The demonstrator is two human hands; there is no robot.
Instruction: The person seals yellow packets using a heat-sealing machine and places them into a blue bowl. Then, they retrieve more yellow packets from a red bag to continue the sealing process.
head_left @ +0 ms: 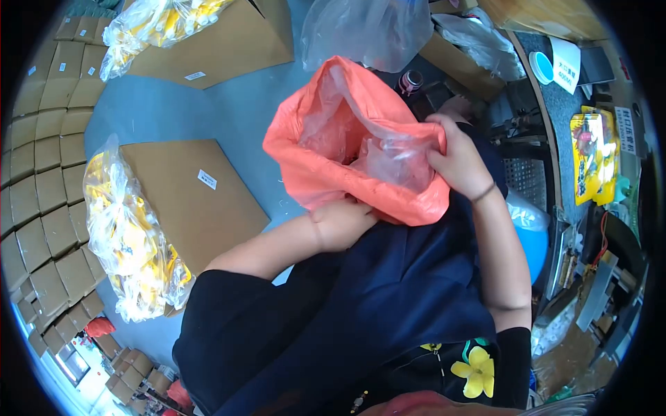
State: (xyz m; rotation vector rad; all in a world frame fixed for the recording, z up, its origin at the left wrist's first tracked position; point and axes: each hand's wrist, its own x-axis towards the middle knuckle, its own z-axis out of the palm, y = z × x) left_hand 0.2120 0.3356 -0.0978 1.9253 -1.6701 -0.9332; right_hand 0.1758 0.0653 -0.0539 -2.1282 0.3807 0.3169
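Note:
A coral-red plastic bag (312,173) is held in front of my body with its mouth spread wide. Crumpled clear plastic (395,163) shows inside it. My right hand (461,159) pinches the bag's rim on the right, thumb on the inner side. At the near side, my left hand (347,223) is curled against the bag's outer wall and grips it low, its fingertips partly hidden by the folds.
On the left, a cardboard box (187,187) stands beside a clear bag of yellow packets (132,243). Another box (222,45) is farther off. Stacked cartons (45,180) line the left side. To the right, a workbench (562,125) carries yellow pouches (595,156) and a roll of tape (541,68).

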